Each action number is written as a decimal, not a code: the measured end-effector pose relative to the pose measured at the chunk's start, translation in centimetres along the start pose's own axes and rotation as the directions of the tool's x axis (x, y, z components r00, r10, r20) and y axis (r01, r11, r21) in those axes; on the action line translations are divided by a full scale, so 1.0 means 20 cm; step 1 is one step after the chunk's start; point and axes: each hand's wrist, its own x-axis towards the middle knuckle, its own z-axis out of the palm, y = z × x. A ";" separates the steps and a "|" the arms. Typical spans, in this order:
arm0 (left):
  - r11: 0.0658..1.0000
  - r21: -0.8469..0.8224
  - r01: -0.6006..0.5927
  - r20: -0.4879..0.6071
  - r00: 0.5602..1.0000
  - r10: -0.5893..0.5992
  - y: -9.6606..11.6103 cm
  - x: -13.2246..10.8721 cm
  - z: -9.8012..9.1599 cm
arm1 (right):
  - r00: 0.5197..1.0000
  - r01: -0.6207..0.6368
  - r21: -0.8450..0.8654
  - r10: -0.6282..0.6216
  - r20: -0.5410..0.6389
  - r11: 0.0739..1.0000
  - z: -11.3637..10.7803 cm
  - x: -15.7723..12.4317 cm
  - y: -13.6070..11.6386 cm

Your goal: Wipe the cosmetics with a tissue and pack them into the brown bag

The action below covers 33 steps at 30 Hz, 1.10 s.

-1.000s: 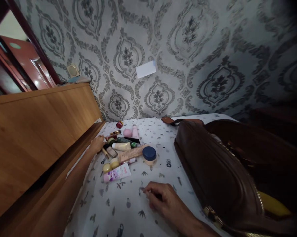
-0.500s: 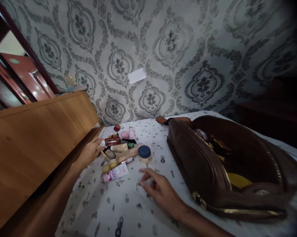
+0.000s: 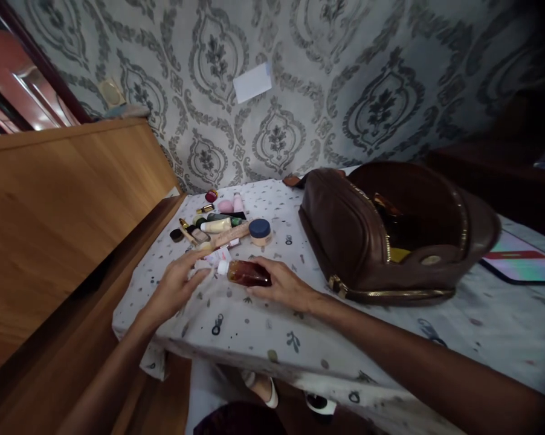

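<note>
A small bottle of reddish-brown liquid with a white cap [image 3: 248, 273] lies sideways in my right hand [image 3: 284, 285], whose fingers and thumb grip its base end. Just left of the cap is my left hand [image 3: 179, 285], its thumb and fingers apart and nothing between them. Behind the hands lie several cosmetics: a cream-coloured tube [image 3: 216, 226], a jar with a dark blue lid [image 3: 260, 231], a long beige packet [image 3: 231, 235] and a pink sponge [image 3: 226, 206]. A white and purple tube [image 3: 217, 253] is partly covered by my left hand.
An unzipped brown leather bag [image 3: 345, 241] stands on the right, with a yellow thing inside. A phone with a lit screen [image 3: 526, 257] lies beyond it. A wooden board [image 3: 73, 199] rises along the left, and the patterned wall [image 3: 277, 139] closes the back.
The brown bottle has left the pile and come nearer, now held in my right hand. My left hand has moved back from the pile. The view has tilted downward.
</note>
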 end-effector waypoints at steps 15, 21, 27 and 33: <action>0.988 0.094 -0.125 -0.108 0.985 0.134 0.16 0.14 0.32 | 0.999 0.027 -0.015 -0.027 0.047 1.000 -0.02 0.00 -0.02; 0.651 -0.690 0.316 0.007 0.902 -0.431 0.17 0.19 0.34 | 0.984 0.172 0.013 -0.173 0.049 0.985 -0.01 -0.02 -0.01; -0.134 -0.974 0.180 0.219 0.630 -0.745 0.29 0.25 0.42 | 0.986 0.168 0.036 -0.168 -0.015 0.985 0.00 -0.03 -0.02; -0.247 -0.969 -0.006 0.201 0.560 -0.804 0.32 0.34 0.54 | 0.992 0.104 -0.031 -0.106 -0.068 0.994 0.00 -0.04 -0.03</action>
